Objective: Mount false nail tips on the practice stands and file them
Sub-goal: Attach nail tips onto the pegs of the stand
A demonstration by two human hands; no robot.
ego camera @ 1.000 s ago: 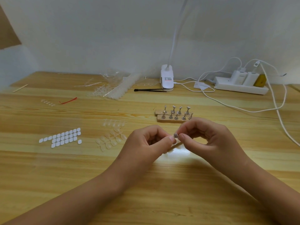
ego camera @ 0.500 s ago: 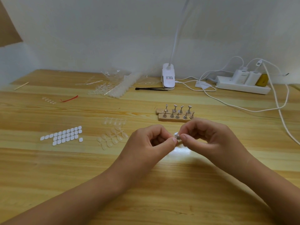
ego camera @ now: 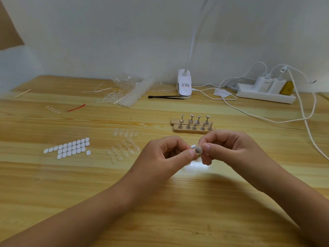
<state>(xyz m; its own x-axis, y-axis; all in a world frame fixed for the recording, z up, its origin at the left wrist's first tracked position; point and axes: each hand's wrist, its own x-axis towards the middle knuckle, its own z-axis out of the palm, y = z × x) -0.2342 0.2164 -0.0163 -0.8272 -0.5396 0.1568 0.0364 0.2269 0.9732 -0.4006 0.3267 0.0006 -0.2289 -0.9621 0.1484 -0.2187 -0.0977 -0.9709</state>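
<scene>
My left hand (ego camera: 169, 154) and my right hand (ego camera: 229, 148) meet above the wooden table (ego camera: 89, 184), fingertips together. Between them sits a small metal practice stand (ego camera: 197, 150) with a greyish pad on its head; both hands pinch it. A clear nail tip may lie against it at the left thumb, too small to tell. Two wooden bases (ego camera: 192, 130) carrying several metal stands lie just beyond my hands. Loose clear nail tips (ego camera: 122, 150) are scattered left of my left hand. White adhesive pads (ego camera: 69, 148) lie in rows farther left.
A clip lamp (ego camera: 184, 84) stands at the back by the wall, black tweezers (ego camera: 167, 97) in front of it. A white power strip (ego camera: 265, 93) with chargers and cables sits back right. Clear plastic packaging (ego camera: 128, 93) lies back centre, a red strip (ego camera: 75, 108) and a wooden stick (ego camera: 23, 93) back left.
Both hands rose slightly and stayed together. The thin wooden stick seen under the fingers a second ago is out of sight, and the stand's grey head now faces me.
</scene>
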